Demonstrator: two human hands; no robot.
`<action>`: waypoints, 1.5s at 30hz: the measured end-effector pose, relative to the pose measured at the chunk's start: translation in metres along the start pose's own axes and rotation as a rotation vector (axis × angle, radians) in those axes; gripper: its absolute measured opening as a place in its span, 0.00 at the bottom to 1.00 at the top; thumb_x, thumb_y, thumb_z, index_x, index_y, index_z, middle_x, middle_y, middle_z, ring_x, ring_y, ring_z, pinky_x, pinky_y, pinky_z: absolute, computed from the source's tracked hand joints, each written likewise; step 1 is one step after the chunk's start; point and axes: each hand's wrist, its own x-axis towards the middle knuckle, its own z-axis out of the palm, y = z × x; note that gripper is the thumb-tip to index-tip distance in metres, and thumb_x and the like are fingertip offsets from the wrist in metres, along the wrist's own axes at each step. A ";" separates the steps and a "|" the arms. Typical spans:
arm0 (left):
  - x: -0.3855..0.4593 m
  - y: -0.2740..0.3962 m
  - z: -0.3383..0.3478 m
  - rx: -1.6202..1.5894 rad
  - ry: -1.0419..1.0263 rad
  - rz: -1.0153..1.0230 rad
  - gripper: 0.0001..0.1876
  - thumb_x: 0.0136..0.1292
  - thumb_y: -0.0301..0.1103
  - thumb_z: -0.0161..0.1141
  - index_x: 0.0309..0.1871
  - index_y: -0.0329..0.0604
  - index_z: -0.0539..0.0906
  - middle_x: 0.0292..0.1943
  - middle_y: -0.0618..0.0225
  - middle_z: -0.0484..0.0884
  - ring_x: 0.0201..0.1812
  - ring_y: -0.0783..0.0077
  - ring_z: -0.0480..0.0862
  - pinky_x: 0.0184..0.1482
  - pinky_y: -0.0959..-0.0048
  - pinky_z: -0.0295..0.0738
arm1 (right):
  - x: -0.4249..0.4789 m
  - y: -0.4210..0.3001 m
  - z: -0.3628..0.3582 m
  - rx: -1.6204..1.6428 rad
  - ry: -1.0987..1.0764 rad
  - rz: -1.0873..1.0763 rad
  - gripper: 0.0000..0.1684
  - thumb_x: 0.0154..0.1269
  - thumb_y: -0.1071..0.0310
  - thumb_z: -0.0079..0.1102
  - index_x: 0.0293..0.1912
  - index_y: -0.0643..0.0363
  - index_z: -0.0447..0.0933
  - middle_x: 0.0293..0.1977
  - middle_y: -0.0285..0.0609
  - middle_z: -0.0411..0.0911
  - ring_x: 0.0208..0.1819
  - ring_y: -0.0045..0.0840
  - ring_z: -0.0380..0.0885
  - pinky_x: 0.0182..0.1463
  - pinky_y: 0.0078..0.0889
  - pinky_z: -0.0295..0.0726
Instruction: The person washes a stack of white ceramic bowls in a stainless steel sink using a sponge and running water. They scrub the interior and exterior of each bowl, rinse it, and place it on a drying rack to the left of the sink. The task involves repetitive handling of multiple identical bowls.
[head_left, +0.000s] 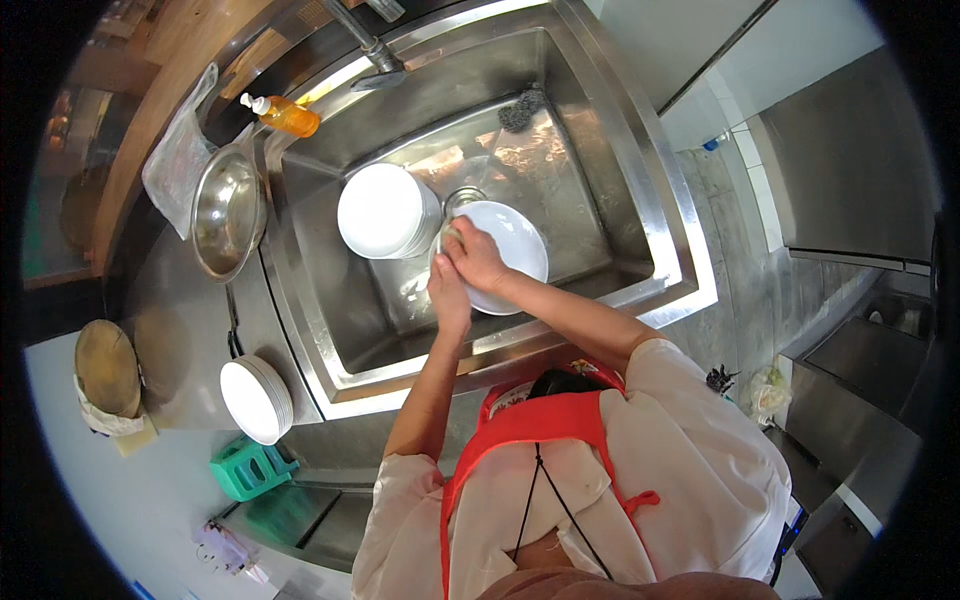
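Observation:
A white round plate (523, 241) is held tilted above the bottom of a stainless steel sink (615, 217). My left hand (448, 291) grips its left rim, thumb towards the inside. Pressed to the same rim, my right hand (477, 253) has a pale cloth or sponge (452, 231) under its fingers, mostly hidden by them. Just left of the plate, a stack of white plates (381, 211) stands in the sink. Behind the held plate, the round drain (465, 197) is partly covered.
A steel-wool scourer (520, 110) lies in the sink's far right corner. The faucet (381, 66) overhangs the back edge. Left of the sink are an orange pump bottle (289, 116), a metal bowl (228, 214), a plastic bag (180, 154) and another white stack (251, 397).

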 end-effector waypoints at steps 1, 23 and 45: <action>0.002 0.001 -0.003 -0.053 -0.004 -0.022 0.25 0.71 0.44 0.37 0.54 0.28 0.70 0.49 0.57 0.75 0.49 0.72 0.72 0.51 0.74 0.67 | -0.006 -0.006 -0.003 -0.013 -0.089 0.000 0.12 0.59 0.63 0.49 0.40 0.59 0.66 0.34 0.54 0.75 0.35 0.50 0.74 0.39 0.49 0.71; 0.025 -0.021 -0.060 -0.209 0.080 -0.186 0.15 0.68 0.31 0.45 0.54 0.34 0.72 0.41 0.62 0.79 0.38 0.71 0.79 0.43 0.72 0.74 | 0.069 0.158 -0.110 -0.926 -0.014 0.324 0.12 0.57 0.70 0.53 0.42 0.61 0.73 0.44 0.52 0.73 0.46 0.43 0.75 0.45 0.40 0.76; 0.059 -0.070 0.018 -1.282 -0.493 -0.959 0.12 0.59 0.36 0.53 0.44 0.40 0.75 0.29 0.57 0.73 0.23 0.70 0.76 0.16 0.82 0.69 | -0.061 -0.050 -0.069 -0.051 -0.046 -0.519 0.18 0.49 0.76 0.55 0.43 0.60 0.67 0.40 0.52 0.67 0.39 0.47 0.70 0.42 0.42 0.72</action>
